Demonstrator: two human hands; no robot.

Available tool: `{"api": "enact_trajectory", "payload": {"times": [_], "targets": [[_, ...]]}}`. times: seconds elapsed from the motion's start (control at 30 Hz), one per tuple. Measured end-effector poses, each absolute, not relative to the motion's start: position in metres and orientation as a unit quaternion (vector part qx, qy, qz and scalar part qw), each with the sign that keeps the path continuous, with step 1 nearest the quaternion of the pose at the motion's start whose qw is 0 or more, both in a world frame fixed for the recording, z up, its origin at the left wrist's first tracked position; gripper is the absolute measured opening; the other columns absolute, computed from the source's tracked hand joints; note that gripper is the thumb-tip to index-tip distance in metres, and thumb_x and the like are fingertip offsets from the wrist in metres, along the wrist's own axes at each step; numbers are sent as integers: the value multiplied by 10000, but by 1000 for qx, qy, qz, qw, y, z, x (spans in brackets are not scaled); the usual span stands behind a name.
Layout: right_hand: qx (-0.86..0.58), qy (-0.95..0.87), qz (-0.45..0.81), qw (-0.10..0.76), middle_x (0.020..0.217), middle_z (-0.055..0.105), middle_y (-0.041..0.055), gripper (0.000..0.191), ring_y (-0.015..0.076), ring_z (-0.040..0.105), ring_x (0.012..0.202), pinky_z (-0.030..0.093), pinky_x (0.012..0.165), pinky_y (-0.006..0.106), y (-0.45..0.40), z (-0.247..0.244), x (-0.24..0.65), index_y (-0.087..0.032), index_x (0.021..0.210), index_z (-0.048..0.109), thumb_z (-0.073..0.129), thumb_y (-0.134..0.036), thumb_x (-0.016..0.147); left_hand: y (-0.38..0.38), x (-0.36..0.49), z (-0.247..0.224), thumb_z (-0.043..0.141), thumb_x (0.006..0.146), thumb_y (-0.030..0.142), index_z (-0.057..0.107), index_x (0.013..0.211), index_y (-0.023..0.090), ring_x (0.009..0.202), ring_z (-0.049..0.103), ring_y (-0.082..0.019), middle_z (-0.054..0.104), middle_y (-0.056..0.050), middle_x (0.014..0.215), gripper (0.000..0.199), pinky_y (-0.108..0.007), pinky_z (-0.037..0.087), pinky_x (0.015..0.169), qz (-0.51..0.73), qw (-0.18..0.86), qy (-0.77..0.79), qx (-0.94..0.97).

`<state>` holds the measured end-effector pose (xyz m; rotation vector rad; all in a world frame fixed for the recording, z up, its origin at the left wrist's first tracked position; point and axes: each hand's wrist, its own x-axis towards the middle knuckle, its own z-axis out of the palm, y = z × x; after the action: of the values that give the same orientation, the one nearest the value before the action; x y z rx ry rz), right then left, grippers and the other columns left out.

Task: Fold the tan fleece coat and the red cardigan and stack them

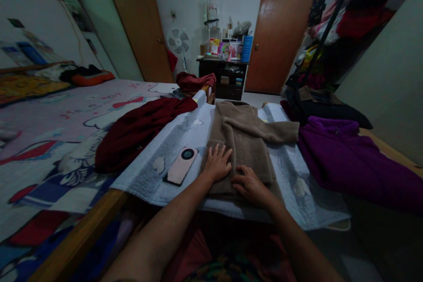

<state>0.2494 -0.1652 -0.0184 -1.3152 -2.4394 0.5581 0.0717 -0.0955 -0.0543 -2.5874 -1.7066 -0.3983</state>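
A brown fleecy jacket (251, 150) lies partly folded on a light blue quilted cloth (294, 180), one sleeve stretched out to the right. My left hand (218, 163) rests flat on the jacket's left part, fingers spread. Lower and to the right, my right hand (249, 183) touches the jacket near its front edge, with fingers bent and apart; I see no cloth gripped between them. Left of my left hand, a pink phone (181, 167) with a round black camera lies on the cloth.
A dark red garment (142, 132) lies at the left, beside the bed (132, 88). Purple clothing (350, 154) and a dark folded garment (330, 105) are piled at the right. Behind stand a dark cabinet (221, 92) and a fan (179, 43). A wooden rail (82, 233) runs along the bed.
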Motion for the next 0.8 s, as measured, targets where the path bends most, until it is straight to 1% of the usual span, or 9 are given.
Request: {"api": "enact_trajectory", "payload": {"times": [0.17,0.27,0.33,0.37,0.43,0.5,0.57,0.63,0.8], "targets": [[-458,-852,203,149,1304,476,102,220,263,436,1224,352,1052,410,-167,-14,252,-240,1026,726,558,-250,883,-99,72,-53,435,900,398,359,1445,255,1411,223,-324,368,-78,1511,569,-576,106,1137,-140,23,-542,-828],[-447,-855,217,149,1202,558,94,218,236,513,1130,393,1008,378,-161,-7,251,-238,997,733,546,-258,888,-99,73,-55,436,903,396,362,1446,241,1410,227,-326,373,-93,1506,570,-574,110,1137,-142,35,-540,-829],[-460,-843,214,176,1145,605,86,263,212,557,1069,418,980,356,-153,-6,247,-230,1082,697,505,-251,903,-99,74,-57,442,902,399,364,1446,237,1410,228,-332,372,-101,1506,572,-579,119,1134,-137,41,-543,-828],[-478,-833,200,197,1179,606,92,318,213,555,1094,414,990,359,-149,-8,243,-216,1179,646,483,-251,909,-98,74,-58,441,905,401,363,1447,237,1411,227,-335,367,-103,1509,572,-581,126,1131,-134,44,-544,-827],[-519,-811,151,222,1359,517,132,485,236,465,1258,361,1055,396,-144,-16,235,-161,1384,460,457,-275,913,-98,74,-59,427,916,413,356,1451,241,1412,228,-336,358,-103,1514,566,-584,142,1126,-127,49,-545,-828],[-547,-807,107,194,1501,357,161,615,260,298,1396,271,1118,443,-143,-27,227,-107,1469,310,450,-322,910,-98,74,-59,398,933,423,347,1455,253,1414,231,-326,353,-97,1518,551,-577,153,1126,-122,54,-542,-829],[-560,-813,87,134,1538,286,162,645,270,220,1432,210,1143,468,-146,-36,222,-82,1478,286,433,-350,910,-97,72,-59,376,948,410,344,1454,264,1415,245,-297,357,-89,1518,528,-554,167,1131,-122,50,-539,-832],[-567,-815,78,91,1547,262,154,638,272,211,1437,189,1151,467,-150,-41,219,-73,1475,299,409,-358,914,-95,69,-58,372,955,377,349,1447,269,1409,270,-260,367,-82,1514,505,-524,197,1132,-123,34,-535,-835],[-571,-815,80,55,1561,206,145,662,267,184,1445,180,1158,446,-153,-37,219,-57,1488,263,382,-373,919,-75,60,-48,363,963,337,432,1382,260,1341,389,-221,460,-52,1454,432,-459,336,1070,-111,-22,-513,-851]]}}
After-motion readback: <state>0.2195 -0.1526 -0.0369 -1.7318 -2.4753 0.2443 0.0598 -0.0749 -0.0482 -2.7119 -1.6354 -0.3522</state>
